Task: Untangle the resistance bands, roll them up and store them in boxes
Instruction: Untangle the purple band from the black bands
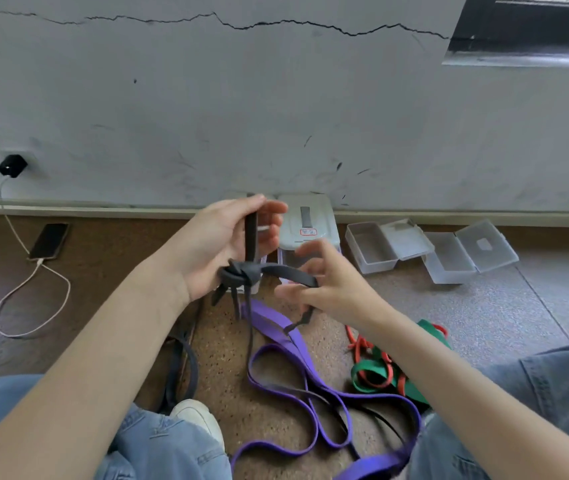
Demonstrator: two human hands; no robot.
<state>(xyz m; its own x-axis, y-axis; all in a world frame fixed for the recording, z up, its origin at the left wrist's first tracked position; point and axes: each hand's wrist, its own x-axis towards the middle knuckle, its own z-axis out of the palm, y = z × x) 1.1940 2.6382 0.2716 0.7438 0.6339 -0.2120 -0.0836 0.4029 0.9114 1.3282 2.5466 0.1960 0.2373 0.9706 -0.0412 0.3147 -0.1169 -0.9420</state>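
1. Black resistance band [278, 270]: flat, knotted, raised above the floor [518, 306].
2. Left hand [220, 244] grasps the upright strand.
3. Right hand [324, 285], blurred, apparently pinches the band's other end.

I see a black band [278, 271] knotted, a purple band [286, 344], a green band [380, 374] and a red-orange band [362, 348]. The floor [276, 420] is speckled brown, greyer to the right. Boxes [373, 247] are clear plastic, jeans [158, 441] faded blue, the wall [241, 98] grey with a dark crack, the phone [49, 241] black on a white cable [30, 299].
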